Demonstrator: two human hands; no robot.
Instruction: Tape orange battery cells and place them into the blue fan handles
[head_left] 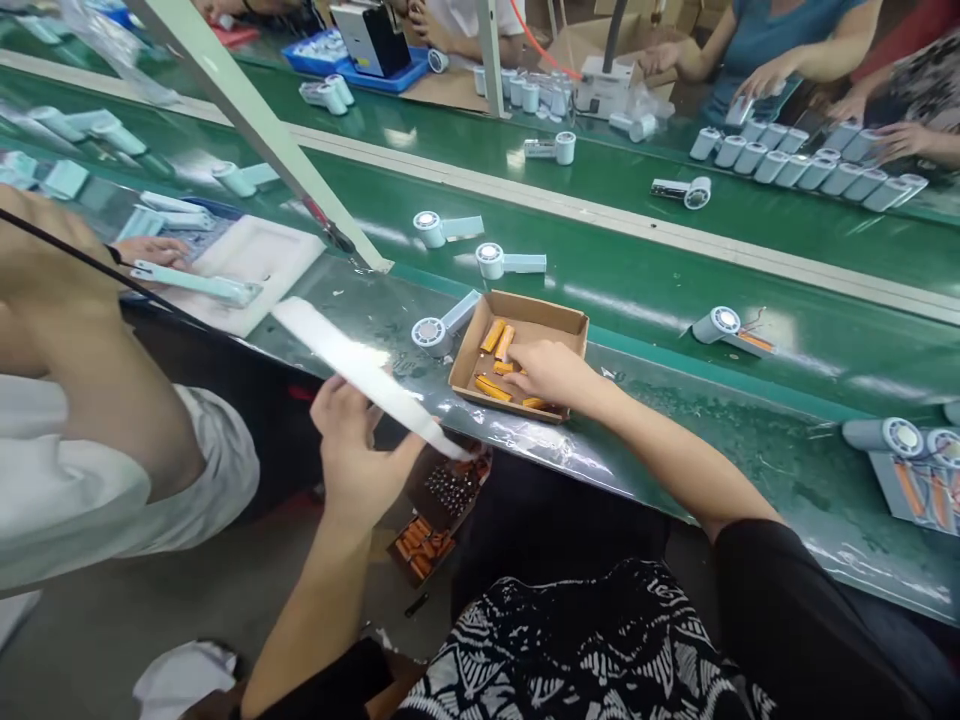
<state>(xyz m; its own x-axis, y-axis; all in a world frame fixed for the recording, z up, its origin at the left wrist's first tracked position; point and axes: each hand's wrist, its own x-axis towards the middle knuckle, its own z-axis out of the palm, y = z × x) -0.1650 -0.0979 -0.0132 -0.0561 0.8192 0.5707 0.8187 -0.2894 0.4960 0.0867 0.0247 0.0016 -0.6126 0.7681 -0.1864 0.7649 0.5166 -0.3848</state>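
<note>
My left hand (360, 450) is closed around a white, flat slab (360, 370), tilted over the bench edge; it looks like a foam board. My right hand (553, 372) reaches into a shallow cardboard box (574, 325). Its fingertips pinch at an orange cylindrical battery (504, 368), partly covered by the fingers. Several more orange batteries (493, 387) lie loose in that box. Just left of the box, a pale blue handheld fan (431, 335) rests on the bench, its handle end touching or close to the cardboard.
Pale blue fans (491, 261) lie along the green conveyor (615, 270). A slanted metal post (255, 130) stands ahead on the left. A co-worker's hand (154, 252) is over a white tray (289, 245). Boxes of orange batteries (420, 548) sit below the bench. Other people work across the line.
</note>
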